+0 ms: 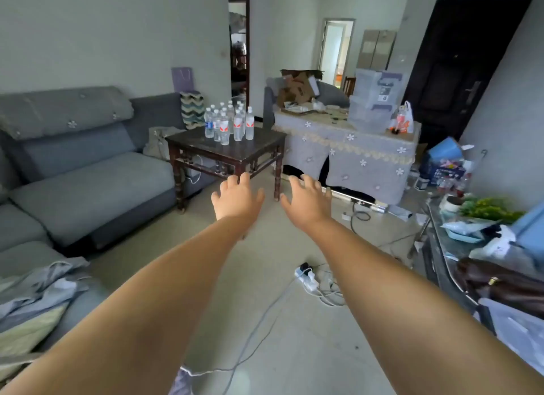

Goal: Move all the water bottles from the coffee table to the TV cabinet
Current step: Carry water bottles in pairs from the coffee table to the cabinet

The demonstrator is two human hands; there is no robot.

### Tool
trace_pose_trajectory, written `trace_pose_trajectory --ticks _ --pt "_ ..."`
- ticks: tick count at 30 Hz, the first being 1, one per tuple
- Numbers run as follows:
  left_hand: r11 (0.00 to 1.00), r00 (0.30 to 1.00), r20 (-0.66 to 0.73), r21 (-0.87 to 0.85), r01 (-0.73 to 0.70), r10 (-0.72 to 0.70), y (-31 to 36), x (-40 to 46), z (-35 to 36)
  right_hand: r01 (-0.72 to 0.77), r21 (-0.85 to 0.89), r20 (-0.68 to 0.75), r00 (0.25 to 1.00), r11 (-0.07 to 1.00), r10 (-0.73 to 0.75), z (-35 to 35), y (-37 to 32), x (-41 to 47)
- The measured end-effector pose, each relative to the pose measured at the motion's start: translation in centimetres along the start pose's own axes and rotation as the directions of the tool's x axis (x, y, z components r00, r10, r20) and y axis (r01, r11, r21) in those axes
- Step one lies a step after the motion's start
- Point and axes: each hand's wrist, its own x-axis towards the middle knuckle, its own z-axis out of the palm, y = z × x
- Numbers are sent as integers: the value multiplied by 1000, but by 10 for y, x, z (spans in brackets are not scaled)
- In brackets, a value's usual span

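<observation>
Several clear water bottles [229, 123] with red-and-white or blue labels stand clustered on a dark wooden coffee table [265, 147] ahead of me. Both my arms stretch forward over the floor. My left hand [238, 198] and my right hand [307, 201] are spread with relaxed fingers, holding nothing, well short of the table. The TV cabinet [441, 247] runs along the right edge, its glass top cluttered.
A grey sofa [88, 182] lines the left side. A cloth-covered table [350, 153] with boxes and plastic bins stands behind the coffee table. A white power strip [306, 276] and cables lie on the floor. A brown bag [500, 285] and a plant [488, 210] sit on the cabinet.
</observation>
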Motion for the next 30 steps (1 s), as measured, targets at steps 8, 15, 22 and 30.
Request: trace_pose_trajectory --ticks 8,15,22,30 --pt "998 998 -27 -8 55 -55 30 116 28 67 -27 23 997 997 -67 16 28 134" --pt "996 995 -27 13 92 -91 16 211 57 105 -13 88 991 994 -104 52 19 233" --pt "995 995 -38 21 94 -93 -26 332 86 128 -10 94 987 992 -127 104 -19 353" --pt "995 995 13 21 101 -101 -77 469 107 98 -9 165 982 995 -95 149 -63 480"
